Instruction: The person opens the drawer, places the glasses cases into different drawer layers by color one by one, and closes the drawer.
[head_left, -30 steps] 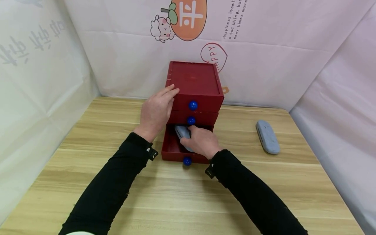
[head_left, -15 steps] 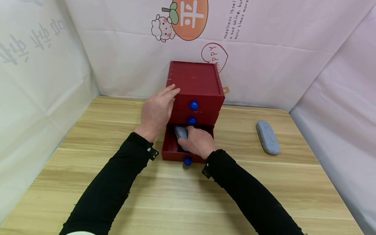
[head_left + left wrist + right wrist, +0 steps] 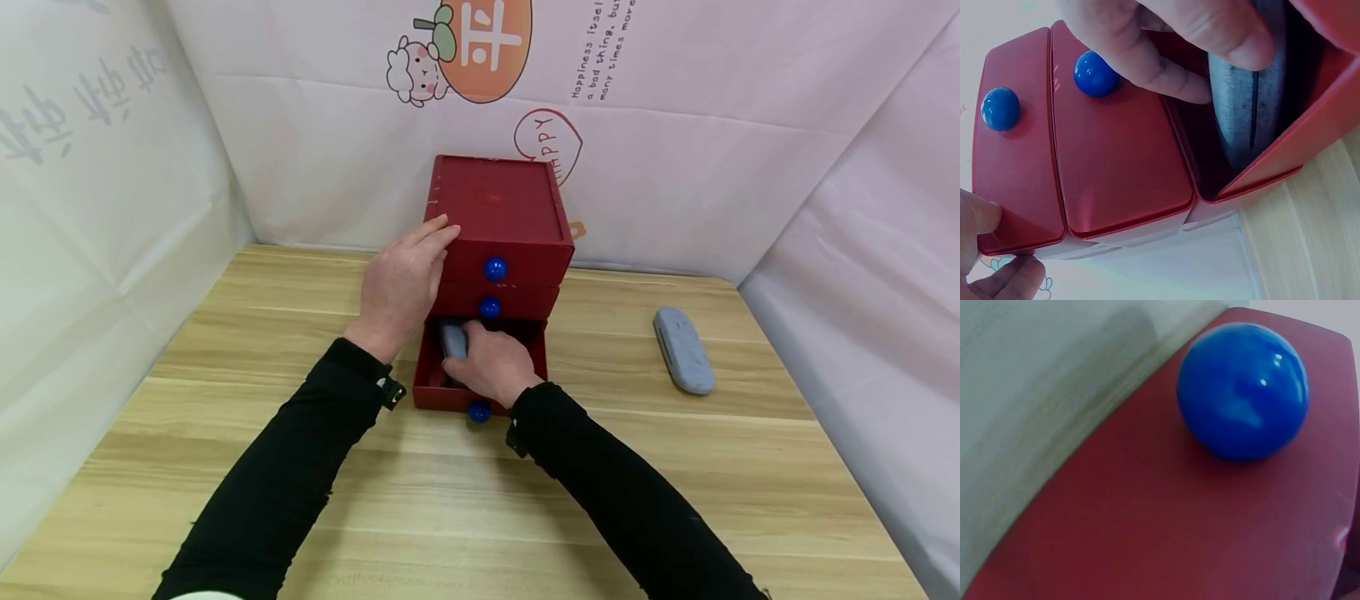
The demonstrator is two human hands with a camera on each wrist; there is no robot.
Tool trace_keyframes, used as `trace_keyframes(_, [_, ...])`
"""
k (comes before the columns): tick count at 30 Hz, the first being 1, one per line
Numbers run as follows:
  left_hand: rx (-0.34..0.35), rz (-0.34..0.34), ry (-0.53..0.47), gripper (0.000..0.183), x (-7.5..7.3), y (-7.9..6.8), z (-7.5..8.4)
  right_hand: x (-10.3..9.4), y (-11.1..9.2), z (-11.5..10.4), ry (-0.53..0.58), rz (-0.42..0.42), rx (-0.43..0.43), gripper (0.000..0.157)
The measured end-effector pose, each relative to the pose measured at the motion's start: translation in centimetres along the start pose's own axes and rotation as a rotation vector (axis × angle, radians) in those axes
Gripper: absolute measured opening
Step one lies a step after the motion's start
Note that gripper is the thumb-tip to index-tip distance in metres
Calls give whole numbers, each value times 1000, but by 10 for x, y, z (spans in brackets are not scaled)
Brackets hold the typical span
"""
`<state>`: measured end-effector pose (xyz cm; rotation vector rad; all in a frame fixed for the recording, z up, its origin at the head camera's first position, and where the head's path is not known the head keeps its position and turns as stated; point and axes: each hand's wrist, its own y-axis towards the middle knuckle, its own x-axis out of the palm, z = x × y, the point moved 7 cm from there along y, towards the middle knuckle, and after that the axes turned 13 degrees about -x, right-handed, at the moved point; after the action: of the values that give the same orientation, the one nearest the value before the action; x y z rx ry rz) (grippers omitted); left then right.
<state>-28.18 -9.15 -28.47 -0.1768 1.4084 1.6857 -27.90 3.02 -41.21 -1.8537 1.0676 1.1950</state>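
My right hand [image 3: 495, 362] reaches into the pulled-out bottom drawer [image 3: 429, 398] of a red drawer cabinet [image 3: 498, 200]. It grips a grey-blue glasses case [image 3: 453, 340], thumb on the near side. In the left wrist view, the case [image 3: 1235, 112] stands on its narrow side against the drawer's left part, its seam showing. Fingertips at the far side of the case are partly hidden. My left hand [image 3: 397, 279] rests on the cabinet's upper left corner, fingers extended over the top edge. The right wrist view shows only the drawer's blue knob [image 3: 1244, 394] and red front.
Another grey-blue glasses case [image 3: 684, 350] lies on the wooden table [image 3: 420, 517] to the right. The two upper drawers, with blue knobs [image 3: 495, 268], are closed. White printed cloth [image 3: 315, 167] hangs behind and at both sides.
My right hand has shifted left inside the drawer, taking the glasses case toward the left wall and turning it more lengthwise. The left hand and the other case have stayed put.
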Motion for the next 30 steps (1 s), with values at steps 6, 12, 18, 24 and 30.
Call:
trace_keyframes(6, [0,1,5,35,0,0,1,6,3,-3,-6,3,2,78])
trace_keyframes(12, [-2,-3,-3,36,1,0,2,10,7,-4,-1,7,15,83])
trace_keyframes(18, [0,8,-7,35,2,0,1,12,9,-3,27,5,42,83])
trace_keyframes(24, [-6,5,-12,35,3,0,0,14,9,-3,29,-14,52,88])
trace_keyframes(30, [-14,0,-10,36,2,0,-1,16,11,-4,30,-17,38,88])
